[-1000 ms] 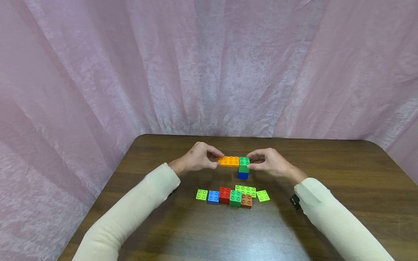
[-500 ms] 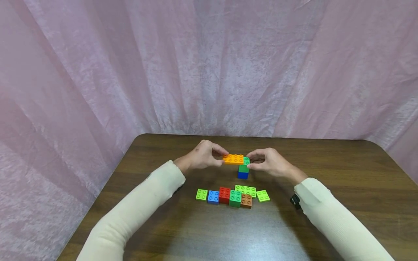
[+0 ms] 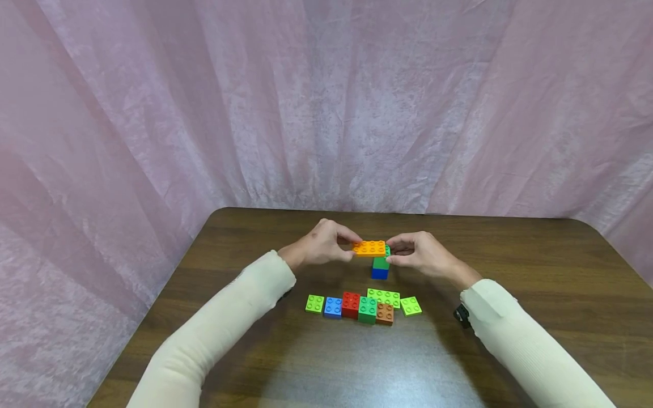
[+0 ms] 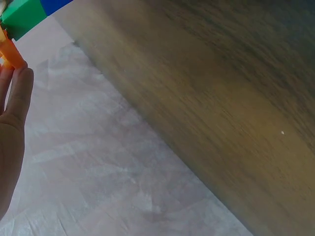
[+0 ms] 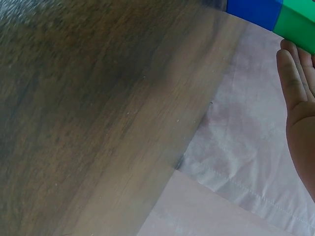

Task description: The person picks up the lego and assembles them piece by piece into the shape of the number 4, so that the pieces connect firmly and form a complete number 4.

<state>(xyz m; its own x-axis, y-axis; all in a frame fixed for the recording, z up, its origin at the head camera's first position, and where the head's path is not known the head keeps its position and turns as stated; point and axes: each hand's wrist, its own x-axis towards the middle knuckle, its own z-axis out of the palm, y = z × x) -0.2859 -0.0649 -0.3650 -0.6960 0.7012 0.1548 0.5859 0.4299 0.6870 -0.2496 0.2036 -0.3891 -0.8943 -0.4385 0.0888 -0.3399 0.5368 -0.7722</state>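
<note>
My left hand pinches the left end of a flat orange toy brick between thumb and fingers. The orange brick lies over most of the top of a green brick, hiding many of its studs; whether it is pressed on I cannot tell. Beneath the green brick is a blue brick, stacked upright. My right hand holds the green brick from its right side with thumb and fingers. In the left wrist view the orange brick meets the green brick.
Nearer me lies a row of bricks: lime, light blue, red, green, brown, a longer lime one and another lime. The brown wooden table ends at a pink curtain.
My left hand has carried the orange brick rightward, from beside the green brick to over its top. My right hand and the row of bricks have stayed in place.
</note>
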